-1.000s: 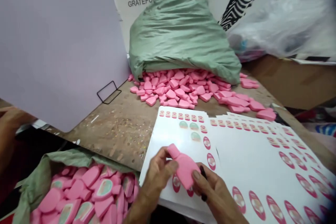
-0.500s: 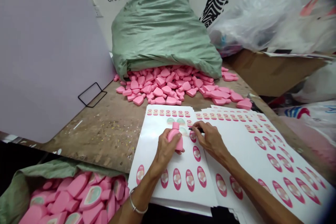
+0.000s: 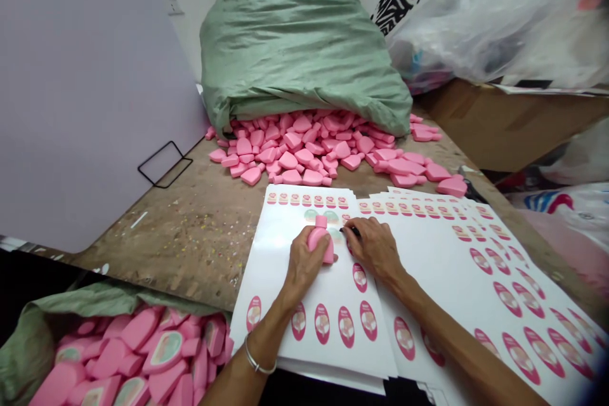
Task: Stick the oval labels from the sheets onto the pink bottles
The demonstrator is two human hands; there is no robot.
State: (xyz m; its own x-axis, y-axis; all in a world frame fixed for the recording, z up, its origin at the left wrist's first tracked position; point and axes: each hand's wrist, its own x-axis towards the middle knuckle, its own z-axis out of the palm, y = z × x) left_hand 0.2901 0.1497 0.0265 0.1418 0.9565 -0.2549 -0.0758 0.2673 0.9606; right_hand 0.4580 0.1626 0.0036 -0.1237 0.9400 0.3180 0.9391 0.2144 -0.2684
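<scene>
My left hand [image 3: 304,263] is wrapped round a small pink plastic bottle [image 3: 320,240], held on the white sticker sheet [image 3: 304,292]. My right hand [image 3: 375,247] rests beside it on the same sheet, its fingers pinched on a thin dark tool [image 3: 351,230] whose tip touches the sheet near a pale green sticker [image 3: 332,217]. Pink oval stickers [image 3: 346,326] line the sheet's near edge. A second sticker sheet [image 3: 476,260] lies to the right, under my right forearm.
A green sack [image 3: 304,44] at the back spills a heap of pink bottles [image 3: 314,152] over the worn wooden table [image 3: 200,228]. Another green sack [image 3: 118,355] at the lower left holds labelled pink bottles. A lilac board [image 3: 80,89] stands at left, a cardboard box [image 3: 514,127] at right.
Both hands carried the bottle from the sheet's near edge up to its top. My right hand then settled lower onto the sheet next to the bottle.
</scene>
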